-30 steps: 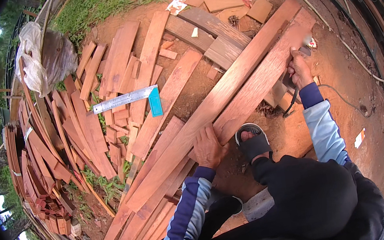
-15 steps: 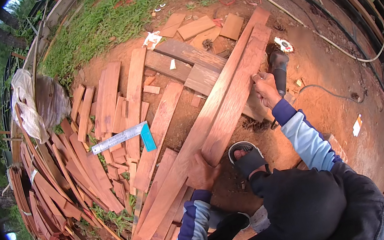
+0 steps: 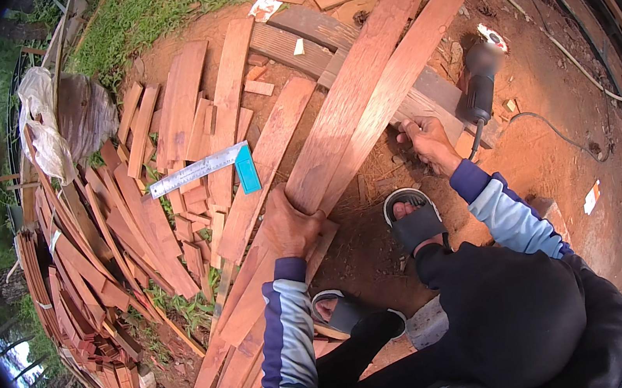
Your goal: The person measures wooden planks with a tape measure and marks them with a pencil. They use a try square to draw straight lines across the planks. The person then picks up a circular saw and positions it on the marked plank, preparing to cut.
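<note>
Two long reddish boards [image 3: 352, 71] lie diagonally, fanned apart at their far ends. My left hand [image 3: 291, 224] grips their lower part, fingers wrapped over the wood. My right hand [image 3: 428, 143] has curled fingers just off the right board's edge, over a grey weathered plank [image 3: 429, 108]; what they hold, if anything, is unclear. A black angle grinder [image 3: 478, 93] with a cord lies right of that hand, beside a small white disc-like item [image 3: 492, 38]. A square ruler [image 3: 246, 167] with a turquoise handle rests on boards to the left.
Loose offcuts and planks [image 3: 157, 222] spread across the dirt at left, with a stacked bundle [image 3: 113, 361] and crumpled plastic sheeting [image 3: 43, 127] farther left. Grass [image 3: 131, 21] borders the top. A hose [image 3: 532, 23] and dark rails [image 3: 605, 37] run along the right. My sandalled feet [image 3: 413, 220] are below.
The two boards, earlier nearly side by side, now splay apart at their far ends. My right hand has moved down along and off the board's edge; the grinder shows more fully.
</note>
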The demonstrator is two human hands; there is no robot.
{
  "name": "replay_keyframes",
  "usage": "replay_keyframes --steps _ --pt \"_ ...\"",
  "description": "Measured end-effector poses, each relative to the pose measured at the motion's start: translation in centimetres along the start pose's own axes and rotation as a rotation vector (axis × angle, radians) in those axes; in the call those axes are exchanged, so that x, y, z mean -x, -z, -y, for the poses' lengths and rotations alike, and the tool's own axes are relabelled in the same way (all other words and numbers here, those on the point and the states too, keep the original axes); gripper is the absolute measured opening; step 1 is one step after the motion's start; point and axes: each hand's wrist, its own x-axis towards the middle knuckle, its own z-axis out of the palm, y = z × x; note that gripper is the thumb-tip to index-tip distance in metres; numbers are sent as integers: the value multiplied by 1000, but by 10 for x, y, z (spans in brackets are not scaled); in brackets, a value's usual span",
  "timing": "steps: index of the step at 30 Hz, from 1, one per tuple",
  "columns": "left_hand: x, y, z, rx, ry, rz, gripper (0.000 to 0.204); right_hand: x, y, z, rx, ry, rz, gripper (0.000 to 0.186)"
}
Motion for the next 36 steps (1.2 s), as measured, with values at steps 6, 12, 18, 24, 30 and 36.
replay_keyframes --steps 6,12,18,24,30,36 --pt "-26 49 22 -41 24 -108 70 14 -34 -28 -117 -32 228 36" --pt "-44 102 45 -116 1 -149 68 -3 -59 -24 -421 -116 259 32" --pt "-36 152 72 -78 50 -13 66 -17 -58 -23 -489 -142 312 27" --pt "46 135 110 -60 167 79 65 25 -84 -16 -449 -172 404 29" --pt "82 103 95 56 231 269 67 43 -96 -53 -504 -267 511 30" --pt "100 87 114 47 164 264 76 85 -117 -84 -411 -470 713 33"
